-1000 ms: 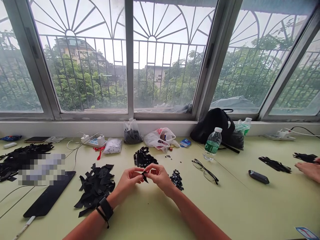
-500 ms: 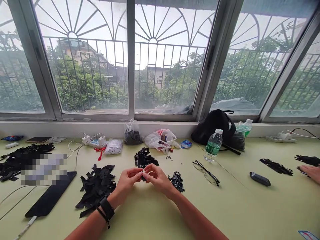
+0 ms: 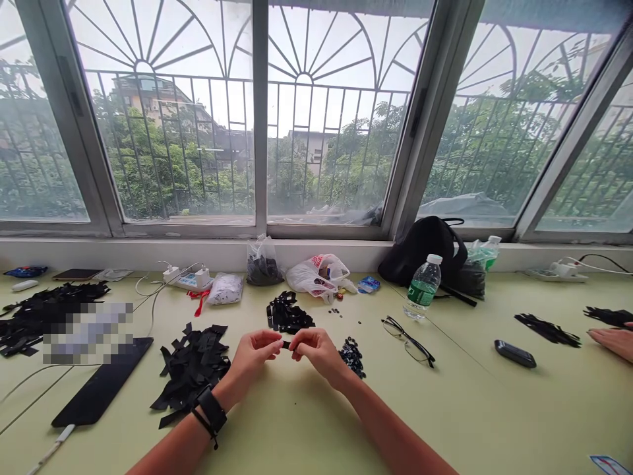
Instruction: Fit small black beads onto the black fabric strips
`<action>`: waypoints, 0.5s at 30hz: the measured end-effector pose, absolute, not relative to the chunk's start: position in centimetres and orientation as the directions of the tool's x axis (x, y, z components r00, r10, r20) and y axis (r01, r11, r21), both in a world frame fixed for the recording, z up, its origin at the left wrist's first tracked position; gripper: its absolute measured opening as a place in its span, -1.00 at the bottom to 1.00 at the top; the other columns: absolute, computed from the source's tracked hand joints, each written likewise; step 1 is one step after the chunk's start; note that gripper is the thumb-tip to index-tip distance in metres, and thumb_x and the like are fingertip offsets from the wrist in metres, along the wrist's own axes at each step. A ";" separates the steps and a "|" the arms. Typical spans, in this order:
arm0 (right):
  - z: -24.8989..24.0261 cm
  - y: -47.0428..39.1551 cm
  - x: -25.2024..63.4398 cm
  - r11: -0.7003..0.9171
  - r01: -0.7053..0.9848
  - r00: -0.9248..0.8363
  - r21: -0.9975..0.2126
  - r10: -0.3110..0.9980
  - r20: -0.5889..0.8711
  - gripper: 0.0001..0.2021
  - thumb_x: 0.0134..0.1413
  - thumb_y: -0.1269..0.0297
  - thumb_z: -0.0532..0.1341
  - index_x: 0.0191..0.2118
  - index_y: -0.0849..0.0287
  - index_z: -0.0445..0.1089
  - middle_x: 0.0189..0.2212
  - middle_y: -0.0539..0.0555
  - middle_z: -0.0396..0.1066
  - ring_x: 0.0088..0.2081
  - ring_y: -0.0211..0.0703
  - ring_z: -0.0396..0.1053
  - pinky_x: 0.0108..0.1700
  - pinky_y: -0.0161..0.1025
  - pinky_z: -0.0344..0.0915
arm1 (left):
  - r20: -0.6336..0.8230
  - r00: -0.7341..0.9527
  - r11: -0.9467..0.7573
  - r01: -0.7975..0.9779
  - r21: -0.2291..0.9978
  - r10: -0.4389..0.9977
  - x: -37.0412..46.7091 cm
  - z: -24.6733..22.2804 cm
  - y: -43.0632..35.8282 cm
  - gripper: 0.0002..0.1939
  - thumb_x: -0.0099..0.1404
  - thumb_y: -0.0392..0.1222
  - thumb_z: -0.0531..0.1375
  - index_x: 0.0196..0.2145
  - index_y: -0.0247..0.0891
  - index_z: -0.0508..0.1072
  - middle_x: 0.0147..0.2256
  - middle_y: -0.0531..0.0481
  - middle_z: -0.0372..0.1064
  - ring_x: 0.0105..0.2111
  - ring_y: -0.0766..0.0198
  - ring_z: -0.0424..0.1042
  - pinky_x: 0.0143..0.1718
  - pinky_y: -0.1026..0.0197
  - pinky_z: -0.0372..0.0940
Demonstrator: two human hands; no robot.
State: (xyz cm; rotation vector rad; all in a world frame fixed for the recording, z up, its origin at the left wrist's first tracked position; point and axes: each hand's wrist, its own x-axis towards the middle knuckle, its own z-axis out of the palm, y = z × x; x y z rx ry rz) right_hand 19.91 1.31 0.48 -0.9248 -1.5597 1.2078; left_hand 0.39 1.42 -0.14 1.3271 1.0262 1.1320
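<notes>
Between my hands a small black strip (image 3: 286,345) is stretched level, pinched at each end. My left hand (image 3: 254,356), with a black watch on its wrist, grips the left end between thumb and fingertips. The right end sits in the pinch of my right hand (image 3: 316,353). A heap of cut black strips (image 3: 192,369) lies left of my left hand. Just beyond my fingers is a smaller pile of black strips (image 3: 287,313). Small dark ring-like pieces (image 3: 352,359) are heaped beside my right hand, partly hidden by it.
Eyeglasses (image 3: 408,342) and a water bottle (image 3: 424,287) stand to the right, near a black bag (image 3: 420,251). A dark tablet-like slab (image 3: 101,382) with a cable lies left. Plastic bags (image 3: 319,277) line the window side. Another person's hand (image 3: 613,342) rests at far right.
My fingertips have drawn slightly apart, and the black strip now shows more plainly between them. My right hand has shifted a little to the right.
</notes>
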 end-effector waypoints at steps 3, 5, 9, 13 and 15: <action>0.9 1.2 20.3 0.247 -0.006 -0.234 -0.969 0.942 0.242 -0.79 -0.05 0.36 0.13 -0.48 0.23 0.52 -0.58 0.05 0.43 -0.49 -0.19 0.38 -0.34 -0.25 0.36 | 0.076 0.139 -0.080 0.024 0.997 0.987 0.2 -0.1 1.7 -0.57 0.15 0.14 0.33 -0.20 -0.27 0.60 -0.30 -0.12 0.55 -0.36 0.19 0.48 -0.37 0.24 0.31; 1.0 1.4 20.6 0.252 -0.043 -0.196 -0.967 0.947 0.256 -0.77 0.02 0.30 0.15 -0.36 0.24 0.57 -0.46 0.11 0.50 -0.39 -0.13 0.45 -0.26 -0.20 0.41 | 0.081 0.112 -0.085 0.037 0.996 0.990 0.1 -0.2 2.0 -0.56 0.16 0.14 0.31 -0.17 -0.26 0.58 -0.29 -0.11 0.54 -0.37 0.22 0.46 -0.41 0.27 0.27; 0.6 2.3 20.9 0.287 0.084 -0.080 -0.954 0.956 0.281 -0.56 0.07 0.07 0.28 0.00 0.22 0.51 -0.11 0.21 0.52 -0.21 -0.01 0.48 -0.20 -0.12 0.46 | 0.119 0.106 -0.128 0.084 0.988 0.987 0.1 -0.6 2.2 -0.64 0.24 0.06 0.25 -0.16 -0.27 0.55 -0.31 -0.08 0.51 -0.40 0.24 0.42 -0.43 0.27 0.24; -0.2 2.9 21.0 0.328 0.292 -0.030 -0.899 0.942 0.334 -0.56 0.09 -0.01 0.28 -0.03 0.21 0.51 -0.14 0.21 0.51 -0.31 -0.09 0.45 -0.34 -0.22 0.40 | 0.330 0.134 -0.356 0.379 0.854 0.934 0.0 -0.2 1.4 -0.79 0.32 -0.07 0.17 -0.21 -0.20 0.52 -0.32 -0.05 0.50 -0.41 0.19 0.41 -0.38 0.19 0.26; -0.3 2.9 21.1 0.350 0.360 -0.043 -0.865 0.932 0.360 -0.65 0.13 0.01 0.25 -0.16 0.21 0.53 -0.28 0.14 0.51 -0.40 -0.15 0.40 -0.40 -0.27 0.32 | 0.478 0.192 -0.491 0.581 0.649 0.857 -0.6 0.6 1.1 -0.83 0.37 -0.16 0.11 -0.21 -0.15 0.51 -0.27 -0.05 0.50 -0.32 0.13 0.43 -0.27 0.13 0.26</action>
